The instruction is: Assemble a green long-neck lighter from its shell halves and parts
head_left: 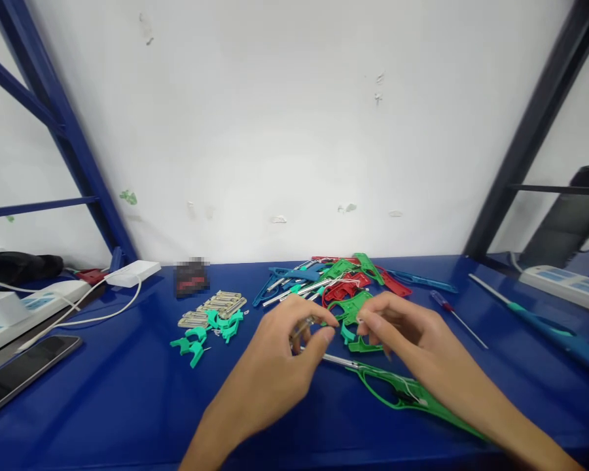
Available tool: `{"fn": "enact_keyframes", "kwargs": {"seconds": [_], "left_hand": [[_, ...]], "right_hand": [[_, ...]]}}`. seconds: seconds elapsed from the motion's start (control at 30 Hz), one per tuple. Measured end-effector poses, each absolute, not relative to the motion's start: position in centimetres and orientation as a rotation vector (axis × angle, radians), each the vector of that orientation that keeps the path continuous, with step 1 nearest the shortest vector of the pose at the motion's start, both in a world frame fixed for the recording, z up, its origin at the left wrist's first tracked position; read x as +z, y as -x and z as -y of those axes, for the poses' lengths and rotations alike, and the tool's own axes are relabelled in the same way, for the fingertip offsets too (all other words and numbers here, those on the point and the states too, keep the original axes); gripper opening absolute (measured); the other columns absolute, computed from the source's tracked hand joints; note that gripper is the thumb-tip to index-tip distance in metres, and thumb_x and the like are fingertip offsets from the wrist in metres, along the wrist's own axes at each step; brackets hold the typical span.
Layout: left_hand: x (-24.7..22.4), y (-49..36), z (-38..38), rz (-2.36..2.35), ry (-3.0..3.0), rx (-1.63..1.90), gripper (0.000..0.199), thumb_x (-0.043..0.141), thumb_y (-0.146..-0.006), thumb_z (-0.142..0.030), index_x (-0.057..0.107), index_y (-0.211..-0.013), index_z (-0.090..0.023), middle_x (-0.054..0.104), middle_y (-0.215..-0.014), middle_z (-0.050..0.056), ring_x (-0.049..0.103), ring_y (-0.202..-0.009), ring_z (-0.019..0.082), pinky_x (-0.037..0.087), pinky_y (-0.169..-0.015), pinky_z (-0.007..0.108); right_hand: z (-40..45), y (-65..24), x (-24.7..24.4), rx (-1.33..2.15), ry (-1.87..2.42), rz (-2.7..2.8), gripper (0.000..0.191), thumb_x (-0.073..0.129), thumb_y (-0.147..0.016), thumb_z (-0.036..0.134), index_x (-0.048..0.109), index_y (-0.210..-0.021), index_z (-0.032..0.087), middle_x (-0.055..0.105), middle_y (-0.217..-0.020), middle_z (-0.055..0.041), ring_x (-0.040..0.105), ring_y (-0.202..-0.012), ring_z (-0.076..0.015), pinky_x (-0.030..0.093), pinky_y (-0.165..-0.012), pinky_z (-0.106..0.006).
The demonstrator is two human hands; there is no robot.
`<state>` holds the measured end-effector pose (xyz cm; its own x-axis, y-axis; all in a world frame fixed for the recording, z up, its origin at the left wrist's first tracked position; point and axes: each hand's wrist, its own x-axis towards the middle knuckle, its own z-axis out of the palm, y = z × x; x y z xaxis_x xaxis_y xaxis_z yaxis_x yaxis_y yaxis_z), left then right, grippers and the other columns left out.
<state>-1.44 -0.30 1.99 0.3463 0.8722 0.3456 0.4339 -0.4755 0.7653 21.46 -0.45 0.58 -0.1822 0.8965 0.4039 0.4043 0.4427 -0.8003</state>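
Note:
My left hand [287,350] is curled over the table, its fingers round a small shiny brownish piece [302,330]. To its right, my right hand [407,330] has thumb and forefinger pinched together; a tiny pale spot shows at the tips, too small to name. Below both hands lies a green long-necked lighter casing [397,386], open side up, with a metal tube [341,360], a dark part and a thin white wire in it. Behind my right fingertips are a green casing half [366,347] and a teal trigger piece [347,335].
Red, green and blue casings with metal tubes pile up at the back [341,278]. Left are flat tan parts [216,307] and teal triggers [191,345]. A screwdriver [456,317] and a blue lighter [544,330] lie right. A phone [24,373] and power strips [569,288] flank the table.

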Motion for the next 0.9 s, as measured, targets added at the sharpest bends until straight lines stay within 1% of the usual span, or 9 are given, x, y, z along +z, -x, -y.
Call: {"fn": "enact_keyframes", "kwargs": {"seconds": [0.13,0.23,0.37,0.5,0.57,0.63,0.73,0.83,0.9], "left_hand": [[0.7,-0.7,0.3,-1.110,-2.116,1.027,0.011,0.066,-0.100,-0.038,0.071,-0.108,-0.034,0.062,-0.104,0.000,0.058,-0.083,0.019,0.047,-0.075,0.034],[-0.1,-1.8,0.3,-1.100,-2.172,1.084,0.012,0.063,-0.101,-0.036,0.072,-0.108,-0.031,0.060,-0.113,0.005,0.058,-0.085,0.020,0.049,-0.077,0.036],[-1.0,-2.6,0.5,-1.050,-2.260,1.165,0.022,0.054,-0.106,-0.034,0.075,-0.101,-0.030,0.062,-0.108,0.007,0.062,-0.086,0.023,0.048,-0.077,0.038],[-0.9,-2.8,0.5,-1.039,-2.045,1.219,0.021,0.060,-0.102,-0.035,0.077,-0.092,-0.029,0.063,-0.103,0.006,0.060,-0.083,0.023,0.044,-0.075,0.038],[-0.6,-2.8,0.5,-1.032,-1.894,1.235,0.019,0.064,-0.099,-0.039,0.076,-0.090,-0.027,0.065,-0.099,0.006,0.059,-0.081,0.022,0.043,-0.073,0.037],[-0.2,-2.8,0.3,-0.994,-1.772,1.200,0.024,0.065,-0.099,-0.045,0.074,-0.090,-0.025,0.067,-0.092,0.004,0.058,-0.079,0.021,0.044,-0.072,0.035],[-0.1,-2.7,0.2,-0.894,-1.604,1.116,0.032,0.062,-0.100,-0.053,0.070,-0.090,-0.023,0.065,-0.079,0.002,0.057,-0.076,0.020,0.042,-0.070,0.032],[-0.3,-2.9,0.3,-0.821,-1.465,1.050,0.033,0.059,-0.101,-0.057,0.063,-0.096,-0.024,0.068,-0.085,0.002,0.058,-0.077,0.018,0.042,-0.070,0.029],[-0.5,-3.2,0.5,-0.799,-1.395,1.021,0.034,0.059,-0.101,-0.059,0.059,-0.101,-0.026,0.069,-0.087,0.002,0.058,-0.079,0.018,0.043,-0.071,0.028]], "right_hand": [[1.2,-21.6,-0.6,0.679,1.141,1.686,0.039,0.057,-0.103,0.059,0.070,-0.091,0.024,0.064,-0.078,0.0006,0.059,-0.069,-0.0152,0.046,-0.060,-0.026],[1.5,-21.3,-1.2,0.684,1.147,1.647,0.041,0.057,-0.101,0.061,0.070,-0.088,0.024,0.061,-0.073,0.0015,0.056,-0.065,-0.0147,0.043,-0.055,-0.026],[1.8,-21.0,-1.9,0.690,1.159,1.617,0.044,0.058,-0.100,0.062,0.070,-0.083,0.024,0.059,-0.068,0.0021,0.053,-0.061,-0.0145,0.042,-0.054,-0.026],[1.8,-21.2,-2.4,0.676,1.191,1.584,0.047,0.057,-0.100,0.063,0.071,-0.079,0.023,0.059,-0.066,0.0014,0.054,-0.062,-0.0151,0.044,-0.056,-0.027],[1.8,-21.4,-2.5,0.676,1.208,1.563,0.044,0.057,-0.100,0.062,0.072,-0.087,0.024,0.063,-0.071,0.0006,0.058,-0.065,-0.0156,0.045,-0.058,-0.026],[1.8,-21.4,-2.6,0.701,1.206,1.555,0.039,0.059,-0.100,0.062,0.073,-0.106,0.025,0.068,-0.081,0.0000,0.063,-0.071,-0.0165,0.049,-0.060,-0.026],[2.0,-21.2,-2.4,0.774,1.168,1.590,0.043,0.065,-0.097,0.060,0.070,-0.125,0.028,0.073,-0.092,-0.0008,0.068,-0.078,-0.0179,0.055,-0.064,-0.026],[2.1,-20.6,-2.4,0.827,1.131,1.627,0.038,0.071,-0.094,0.055,0.072,-0.121,0.029,0.075,-0.102,-0.0017,0.071,-0.085,-0.0195,0.057,-0.068,-0.027],[1.8,-20.2,-2.7,0.842,1.115,1.628,0.031,0.073,-0.093,0.050,0.074,-0.117,0.030,0.075,-0.103,-0.0012,0.072,-0.085,-0.0198,0.058,-0.068,-0.028]]}}
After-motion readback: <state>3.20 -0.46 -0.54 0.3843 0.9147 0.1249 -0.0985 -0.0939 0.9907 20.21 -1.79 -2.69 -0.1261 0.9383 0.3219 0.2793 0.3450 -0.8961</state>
